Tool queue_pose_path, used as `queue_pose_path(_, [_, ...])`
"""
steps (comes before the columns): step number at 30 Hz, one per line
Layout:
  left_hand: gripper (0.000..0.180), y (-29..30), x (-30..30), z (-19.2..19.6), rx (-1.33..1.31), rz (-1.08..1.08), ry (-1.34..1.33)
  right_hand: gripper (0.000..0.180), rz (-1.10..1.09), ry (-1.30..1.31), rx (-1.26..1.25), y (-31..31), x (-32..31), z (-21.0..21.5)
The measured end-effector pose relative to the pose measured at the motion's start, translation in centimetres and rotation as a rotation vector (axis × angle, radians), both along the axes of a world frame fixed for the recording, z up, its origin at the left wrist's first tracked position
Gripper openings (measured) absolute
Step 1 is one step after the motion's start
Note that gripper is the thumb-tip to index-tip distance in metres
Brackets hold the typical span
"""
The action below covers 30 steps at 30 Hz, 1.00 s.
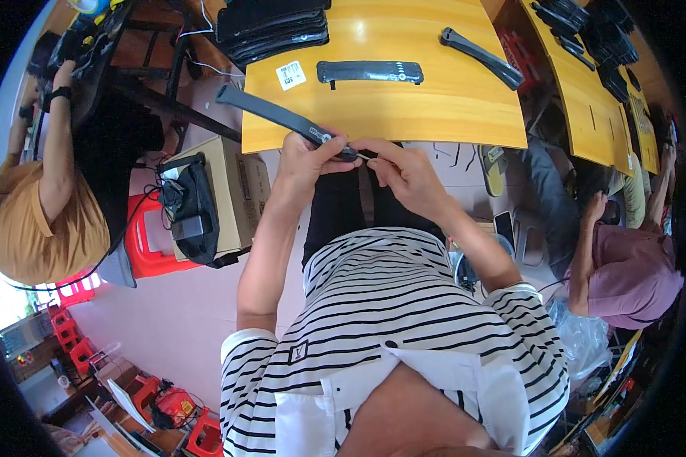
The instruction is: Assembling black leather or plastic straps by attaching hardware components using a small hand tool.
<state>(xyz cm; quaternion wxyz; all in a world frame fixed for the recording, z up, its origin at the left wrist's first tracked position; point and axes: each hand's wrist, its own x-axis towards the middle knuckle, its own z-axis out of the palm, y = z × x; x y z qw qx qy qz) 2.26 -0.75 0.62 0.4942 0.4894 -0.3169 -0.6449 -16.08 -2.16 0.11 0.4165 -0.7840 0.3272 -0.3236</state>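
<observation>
My left hand is closed around one end of a dark grey strap, whose other end reaches up and left over the table's near edge. The thumb presses on the strap near its printed part. Against that same end my right hand is pinched, thumb and finger together at the strap's tip. A small thin light piece shows between the two hands; its kind I cannot make out. A similar strap lies flat across the yellow table, and another strap lies slanted at the right.
A stack of black straps and a white label are at the table's left. Below stand a cardboard box with a black bag, and a red stool. Co-workers sit left and right. A slipper is under the table.
</observation>
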Motion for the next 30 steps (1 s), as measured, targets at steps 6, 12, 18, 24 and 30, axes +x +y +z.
queue_pose_path(6, [0.021, 0.6, -0.8, -0.1, -0.058, 0.059, 0.033, 0.029, -0.144, 0.008, 0.06, 1.1, 0.5, 0.1])
queue_pose_path(12, [0.028, 1.3, -1.3, 1.3, 0.09, -0.098, -0.419, 0.027, -0.163, -0.018, 0.212, 0.8, 0.1, -0.1])
queue_pose_path(18, [0.024, 1.7, -1.3, 1.1, 0.005, -0.13, -0.379, 0.028, -0.006, -0.214, 0.373, 0.0, -0.6, -0.8])
queue_pose_path(24, [0.021, 1.9, -0.9, 1.1, -0.02, -0.236, -0.327, 0.029, 0.132, -0.279, 0.727, -0.6, -1.3, -0.3])
queue_pose_path(30, [0.02, 2.2, -1.0, 1.5, -0.065, -0.266, -0.389, 0.03, 0.199, -0.323, 0.855, -0.9, -2.0, 0.3])
